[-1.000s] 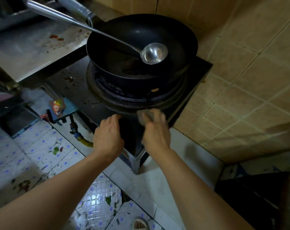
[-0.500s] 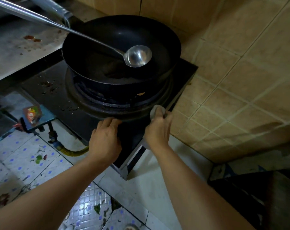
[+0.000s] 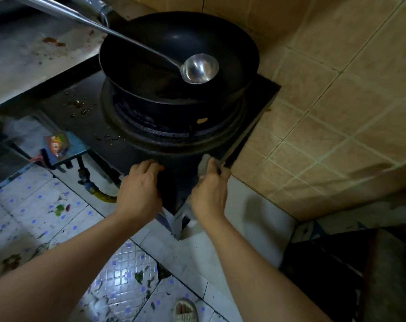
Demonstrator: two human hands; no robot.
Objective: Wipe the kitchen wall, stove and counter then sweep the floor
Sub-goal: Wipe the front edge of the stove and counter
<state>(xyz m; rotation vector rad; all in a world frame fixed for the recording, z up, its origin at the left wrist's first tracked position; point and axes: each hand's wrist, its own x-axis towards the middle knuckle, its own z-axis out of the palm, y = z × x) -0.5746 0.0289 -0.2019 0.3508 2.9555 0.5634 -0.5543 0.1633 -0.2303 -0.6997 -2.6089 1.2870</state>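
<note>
A black stove [image 3: 85,126] stands in the corner with a black wok [image 3: 178,56] on its burner and a steel ladle [image 3: 199,68] lying in the wok. My right hand [image 3: 210,194] grips a grey cloth [image 3: 203,165] and presses it on the stove's near right edge, beside the tan tiled wall [image 3: 336,101]. My left hand [image 3: 140,189] rests on the stove's front corner, fingers curled over the edge. Food scraps dot the stove top to the left of the burner.
A stained steel counter [image 3: 27,66] lies left of the stove. Below it are a blue stool [image 3: 64,147] with a packet and a yellow gas hose [image 3: 102,196]. The tiled floor [image 3: 34,217] is littered with scraps. A dark object [image 3: 336,275] sits at the lower right.
My right hand has slid the cloth rightward along the stove's front edge toward the wall. My left hand has kept its place on the stove's corner.
</note>
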